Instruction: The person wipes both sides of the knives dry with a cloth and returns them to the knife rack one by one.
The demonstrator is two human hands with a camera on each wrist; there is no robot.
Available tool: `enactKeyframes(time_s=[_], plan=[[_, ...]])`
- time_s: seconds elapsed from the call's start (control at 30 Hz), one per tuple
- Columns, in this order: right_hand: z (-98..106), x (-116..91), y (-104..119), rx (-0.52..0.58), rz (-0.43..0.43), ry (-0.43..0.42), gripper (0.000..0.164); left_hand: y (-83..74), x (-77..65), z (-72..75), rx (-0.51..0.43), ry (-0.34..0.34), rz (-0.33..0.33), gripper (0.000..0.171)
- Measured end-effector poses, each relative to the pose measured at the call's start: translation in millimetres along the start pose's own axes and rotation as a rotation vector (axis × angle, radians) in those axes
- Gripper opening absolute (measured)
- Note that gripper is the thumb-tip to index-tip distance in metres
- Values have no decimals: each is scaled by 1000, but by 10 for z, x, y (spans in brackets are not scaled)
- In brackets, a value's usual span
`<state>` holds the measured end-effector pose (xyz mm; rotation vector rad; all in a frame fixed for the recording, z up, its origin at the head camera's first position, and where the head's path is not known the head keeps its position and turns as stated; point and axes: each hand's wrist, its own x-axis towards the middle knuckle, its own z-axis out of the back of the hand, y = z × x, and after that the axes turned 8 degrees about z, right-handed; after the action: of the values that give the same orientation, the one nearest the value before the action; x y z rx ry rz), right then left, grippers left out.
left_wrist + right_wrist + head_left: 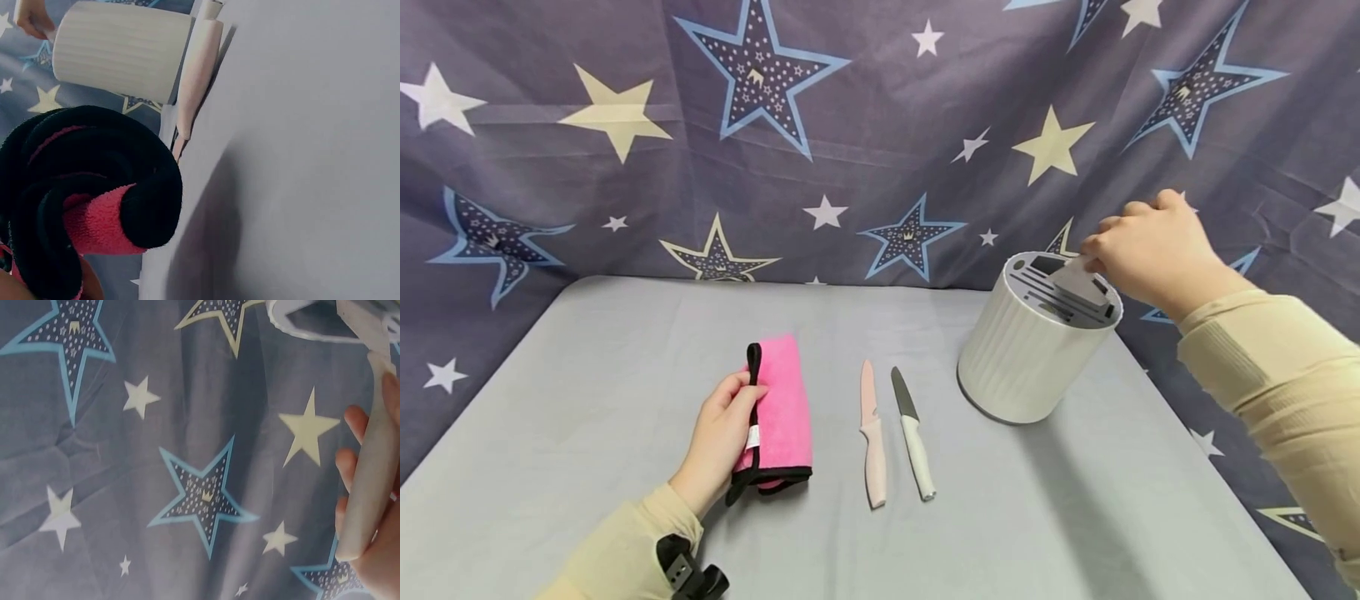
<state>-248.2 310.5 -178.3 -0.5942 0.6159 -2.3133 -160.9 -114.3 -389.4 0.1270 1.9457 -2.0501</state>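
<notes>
My left hand grips a folded pink towel with black edging by its left side, thumb on top. In the left wrist view the rolled end of the towel fills the near left. My right hand holds a knife by its pale handle, fingers curled round it. The knife's broad, light blade points down at the slotted top of a white ribbed knife block. How deep the tip sits in a slot cannot be told.
Between the towel and the block, a pink knife and a white-handled knife with a grey blade lie side by side, blades pointing away. The grey tabletop ends at a star-patterned curtain behind.
</notes>
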Motion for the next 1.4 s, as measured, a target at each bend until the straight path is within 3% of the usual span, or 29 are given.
enactKeyframes(time_s=[0.33,0.5,0.8,1.03,1.17,1.3,1.4], plan=[[-185,36,166,-8,-37,141,12,78,42,46,21,-3,19,29],[-234,15,184,-12,-40,101,18,79,44,52,38,-6,9,29],[-191,4,189,-1,-45,64,12,-23,7,50,44,11,-4,30],[-135,-33,174,8,-54,-35,19,-156,-23,73,22,29,-2,30],[-81,-51,194,19,-40,-120,15,-211,-46,73,-5,49,-3,29],[-37,-52,253,21,-3,-241,6,-248,-71,55,-14,59,-15,28],[-27,-42,345,12,39,-347,11,-266,-90,40,-10,66,-19,28]])
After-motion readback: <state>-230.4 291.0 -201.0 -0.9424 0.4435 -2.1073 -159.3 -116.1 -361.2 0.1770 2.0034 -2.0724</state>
